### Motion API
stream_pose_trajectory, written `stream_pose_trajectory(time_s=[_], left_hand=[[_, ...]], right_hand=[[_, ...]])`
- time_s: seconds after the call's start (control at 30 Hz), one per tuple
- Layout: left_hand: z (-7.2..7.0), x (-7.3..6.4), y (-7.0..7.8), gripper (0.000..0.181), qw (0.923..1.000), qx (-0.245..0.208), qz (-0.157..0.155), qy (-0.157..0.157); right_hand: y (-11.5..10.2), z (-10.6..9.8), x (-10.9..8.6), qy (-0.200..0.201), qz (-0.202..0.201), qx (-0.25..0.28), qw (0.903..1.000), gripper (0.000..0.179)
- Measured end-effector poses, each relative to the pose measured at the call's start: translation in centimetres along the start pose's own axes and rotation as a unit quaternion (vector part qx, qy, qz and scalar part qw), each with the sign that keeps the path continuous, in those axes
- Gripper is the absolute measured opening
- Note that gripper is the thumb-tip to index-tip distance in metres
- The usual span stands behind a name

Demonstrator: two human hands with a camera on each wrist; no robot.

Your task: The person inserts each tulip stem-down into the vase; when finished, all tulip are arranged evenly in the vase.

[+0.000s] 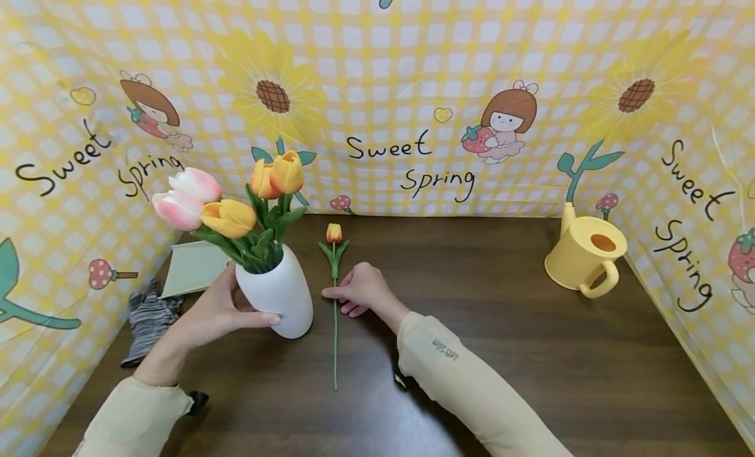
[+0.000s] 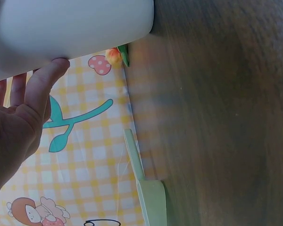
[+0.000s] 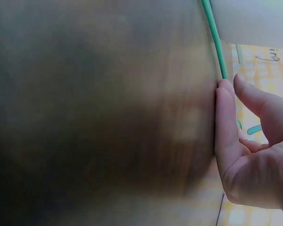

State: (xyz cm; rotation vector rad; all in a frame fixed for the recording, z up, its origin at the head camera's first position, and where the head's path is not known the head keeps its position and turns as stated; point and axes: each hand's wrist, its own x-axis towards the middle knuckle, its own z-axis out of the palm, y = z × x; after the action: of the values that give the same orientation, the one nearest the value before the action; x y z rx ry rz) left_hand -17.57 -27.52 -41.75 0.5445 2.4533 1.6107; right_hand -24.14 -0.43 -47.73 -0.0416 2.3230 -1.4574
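Observation:
My left hand (image 1: pixel 215 313) grips a white vase (image 1: pixel 277 296), its thumb across the front and its fingers round the far side. The vase leans to the left and holds several artificial tulips, including a pink-and-white bloom (image 1: pixel 179 208) and orange-yellow blooms (image 1: pixel 287 172). To its right a single orange tulip (image 1: pixel 335 352) lies lengthwise on the table. My right hand (image 1: pixel 366 290) is at the middle of its stem, one digit crossing over it. In the right wrist view the fingertips (image 3: pixel 225 92) meet the green stem (image 3: pixel 216 37), while a narrow gap separates them from the thumb.
A yellow watering can (image 1: pixel 580 257) stands at the back right. Grey knitted fabric (image 1: pixel 152 322) and a pale green object (image 1: pixel 191 267) lie at the left. A small yellow-and-black scrap (image 1: pixel 400 381) lies near my right sleeve. Checked cloth (image 1: pixel 383 70) surrounds the table (image 1: pixel 472 299).

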Motion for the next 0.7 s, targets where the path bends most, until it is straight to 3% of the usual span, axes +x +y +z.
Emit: stream_pose_trajectory(time_s=[0.27,0.7], left_hand=[[0.06,0.05,0.45,0.099,0.9999,0.001,-0.009,0.005],[0.13,0.21,0.53,0.102,0.9999,-0.011,-0.007,0.004]], right_hand=[[-0.73,0.21,0.26,0.004,0.001,-0.052,0.9986,0.031],[-0.91,0.22,0.25,0.005,0.014,-0.053,0.9985,0.023]])
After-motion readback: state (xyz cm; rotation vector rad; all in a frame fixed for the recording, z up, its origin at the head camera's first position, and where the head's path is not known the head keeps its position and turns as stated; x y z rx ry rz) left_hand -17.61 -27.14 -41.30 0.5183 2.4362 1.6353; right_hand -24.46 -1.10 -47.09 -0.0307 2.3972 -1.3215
